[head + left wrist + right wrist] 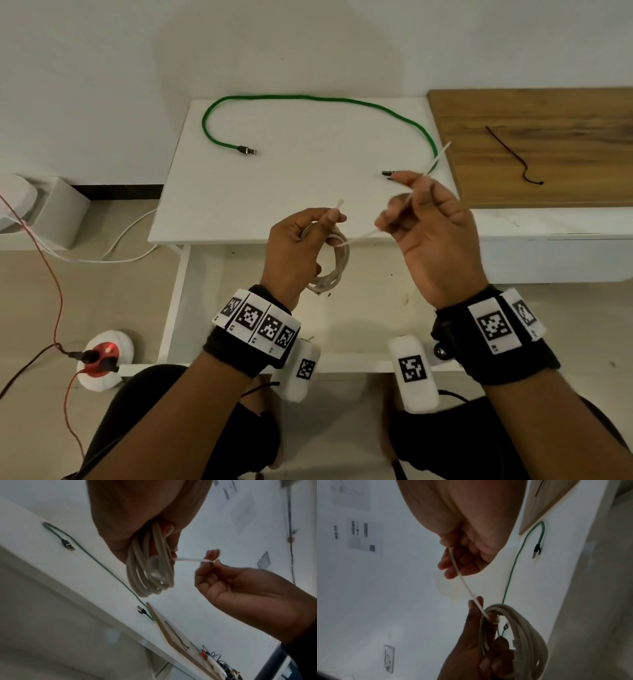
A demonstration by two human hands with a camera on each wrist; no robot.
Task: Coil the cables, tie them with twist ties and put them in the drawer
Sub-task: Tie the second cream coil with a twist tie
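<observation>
White wall and pale floor frame a low white bench (239, 205) with an open drawer (359, 308) pulled out beneath its front edge. Above the drawer, the left hand (294, 253) grips a coiled beige cable (337, 263), its loops hanging downward from the curled fingers. A white twist tie (363, 234) runs from the top of the coil, long axis roughly level, rightward to the right hand (431, 233), which pinches it between thumb and fingertips; its free end sticks up and away past that hand. On the bench top a green cable (318, 99) lies uncoiled in a wide arch, both plugs pointing inward. A dark twist tie (510, 154) lies slantwise on the wooden board (565, 113) to the right.
</observation>
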